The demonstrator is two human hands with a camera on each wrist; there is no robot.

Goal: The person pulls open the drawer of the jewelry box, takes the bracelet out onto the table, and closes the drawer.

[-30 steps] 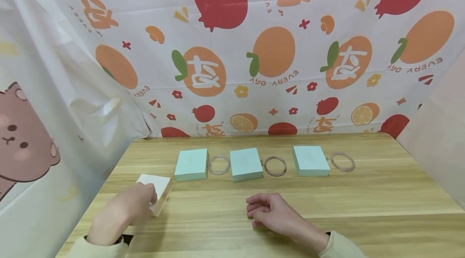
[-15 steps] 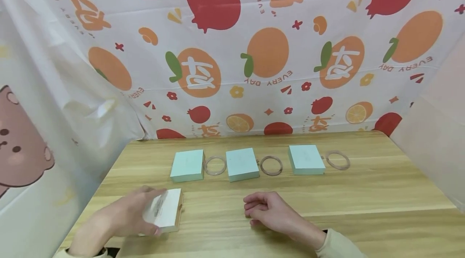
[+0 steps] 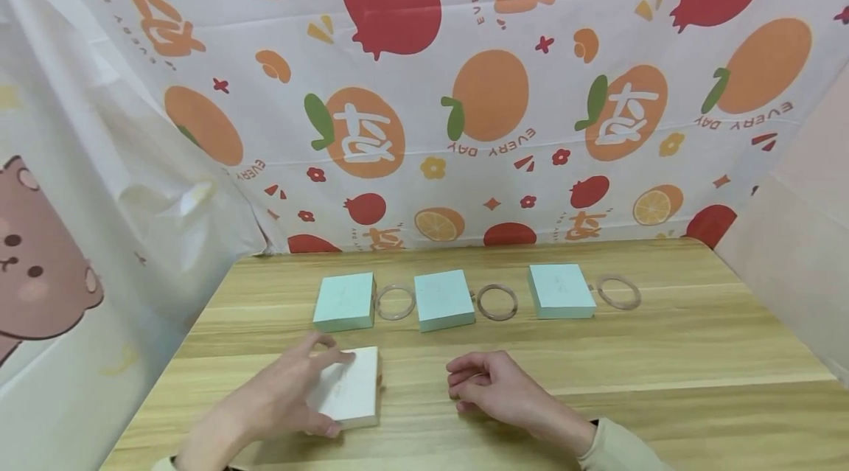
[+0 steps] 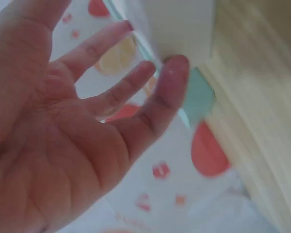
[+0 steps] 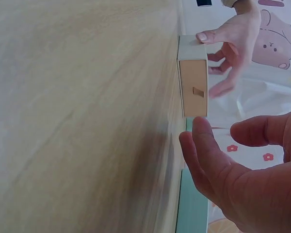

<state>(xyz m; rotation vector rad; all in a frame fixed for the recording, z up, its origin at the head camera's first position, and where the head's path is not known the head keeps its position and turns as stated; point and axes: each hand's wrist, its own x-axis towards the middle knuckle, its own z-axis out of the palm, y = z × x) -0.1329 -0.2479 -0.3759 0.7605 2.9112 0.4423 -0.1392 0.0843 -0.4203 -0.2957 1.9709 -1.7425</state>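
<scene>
A white drawer-style box (image 3: 351, 390) lies on the table. Its right side shows a tan drawer front with a small pull tab (image 5: 198, 91) in the right wrist view. My left hand (image 3: 281, 393) is at its left part, thumb touching the near side. In the right wrist view the left fingers (image 5: 225, 87) are spread over the box top, apart from one another; whether a fingertip touches the top is unclear. Loosely bent and holding nothing, my right hand (image 3: 497, 390) rests on the table to the right of the white box.
Farther back stand three mint boxes: left (image 3: 345, 301), middle (image 3: 444, 300) and right (image 3: 561, 291). A ring-shaped bangle lies right of each: a pale one (image 3: 379, 303), a darker one (image 3: 480, 303) and another (image 3: 639, 295). A fruit-print cloth (image 3: 424, 124) hangs behind the table (image 3: 663, 382).
The white box has moved right with my left hand and turned square to the table. The left fingers have lifted and spread more. My right hand has stayed in place.
</scene>
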